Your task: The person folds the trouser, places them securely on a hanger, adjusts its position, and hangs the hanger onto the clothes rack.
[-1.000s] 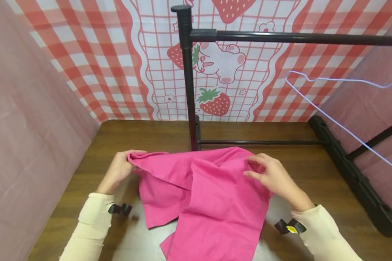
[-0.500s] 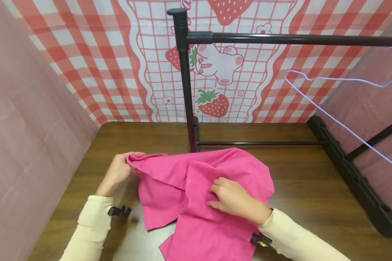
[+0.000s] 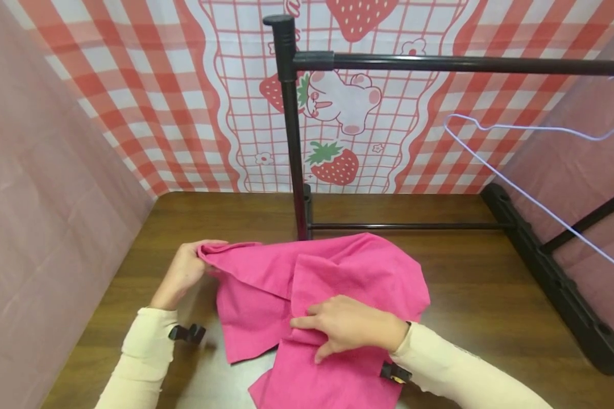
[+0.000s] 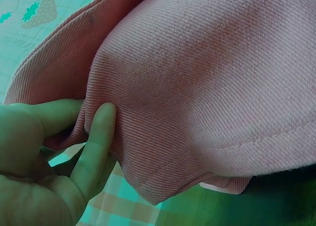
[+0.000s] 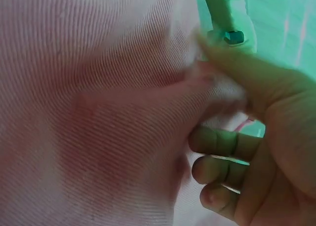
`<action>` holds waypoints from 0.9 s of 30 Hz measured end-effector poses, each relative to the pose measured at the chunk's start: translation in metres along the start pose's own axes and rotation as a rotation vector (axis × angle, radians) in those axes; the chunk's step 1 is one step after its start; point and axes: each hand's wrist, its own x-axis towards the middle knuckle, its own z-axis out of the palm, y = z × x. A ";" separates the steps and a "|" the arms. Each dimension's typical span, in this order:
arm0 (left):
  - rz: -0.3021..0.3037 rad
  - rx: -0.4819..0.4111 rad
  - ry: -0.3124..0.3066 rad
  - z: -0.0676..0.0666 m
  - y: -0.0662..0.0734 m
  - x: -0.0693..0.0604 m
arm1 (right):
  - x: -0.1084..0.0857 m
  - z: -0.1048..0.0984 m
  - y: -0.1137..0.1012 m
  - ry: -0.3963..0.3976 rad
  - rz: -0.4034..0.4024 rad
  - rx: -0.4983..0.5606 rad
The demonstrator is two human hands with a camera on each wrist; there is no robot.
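Pink cloth (image 3: pixel 358 272) looks part-folded, not yet even — left hand (image 3: pixel 186 268) pinches one end; right hand (image 3: pixel 350 324) — gripping or not, I can't tell.

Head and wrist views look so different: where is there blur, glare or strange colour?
Head view: vivid pink cloth, pale glare on the table near the bottom edge; left wrist view: greenish cast over the left hand, cloth weave sharp; right wrist view: similar green cast, upper part of the right hand smeared, its lower fingers clearer.
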 end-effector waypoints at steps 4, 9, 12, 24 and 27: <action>0.012 0.027 0.008 0.001 0.000 0.000 | 0.003 0.003 0.004 0.057 -0.004 -0.005; 0.002 0.012 0.018 0.001 0.001 0.000 | -0.003 0.003 0.020 0.193 0.043 0.087; -0.002 0.005 0.026 0.000 0.002 0.000 | -0.010 0.000 0.033 0.266 0.090 0.087; 0.021 0.099 0.108 -0.009 0.005 -0.001 | -0.060 -0.022 0.089 0.431 0.395 0.073; 0.011 0.074 0.125 -0.012 0.006 0.000 | -0.074 -0.024 0.102 0.475 0.477 0.039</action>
